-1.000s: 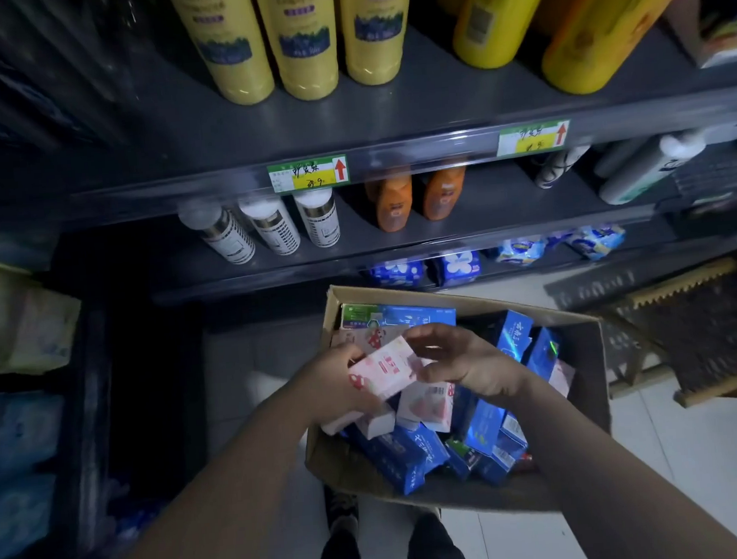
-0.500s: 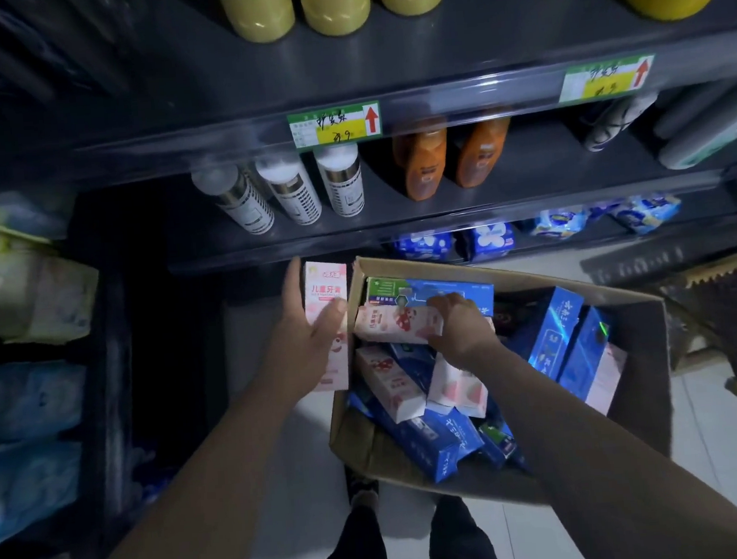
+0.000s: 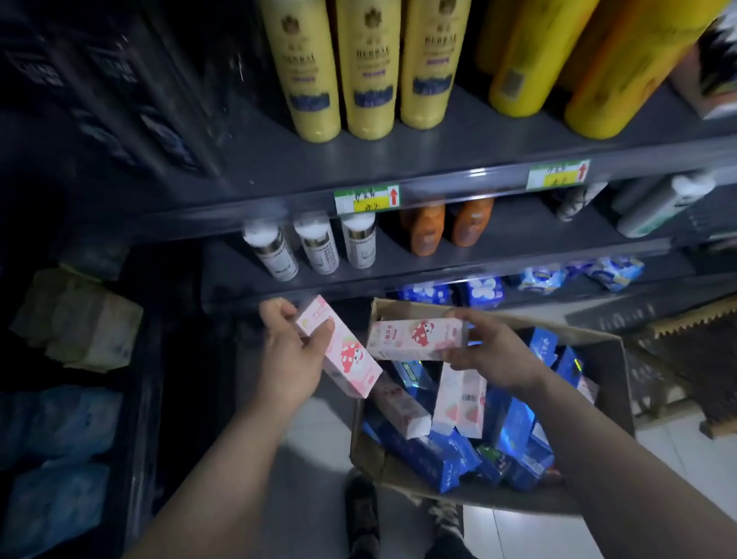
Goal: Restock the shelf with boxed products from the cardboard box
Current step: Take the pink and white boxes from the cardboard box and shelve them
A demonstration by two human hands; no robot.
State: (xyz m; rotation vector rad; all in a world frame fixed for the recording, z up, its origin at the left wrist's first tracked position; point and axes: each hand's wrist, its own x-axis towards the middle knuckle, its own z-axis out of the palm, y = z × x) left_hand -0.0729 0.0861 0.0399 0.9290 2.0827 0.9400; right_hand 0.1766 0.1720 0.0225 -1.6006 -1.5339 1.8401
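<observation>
Now my left hand [image 3: 292,364], nearer the shelf [image 3: 402,279], grips one pink box [image 3: 342,356] pointing end-on toward it, while my right hand [image 3: 492,357] holds a second pink box [image 3: 415,339] crosswise above the cardboard box [image 3: 603,371].

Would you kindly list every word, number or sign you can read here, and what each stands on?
"HERBAL": on each of the three yellow bottles on the top shelf; their smaller print is blurred.
Red up arrow: on both price tags; the handwritten figures are unreadable.
Pink box in the left hand, second pink box in the right hand: Chinese print, too blurred.
Blue boxes in the cardboard box: unreadable.
</observation>
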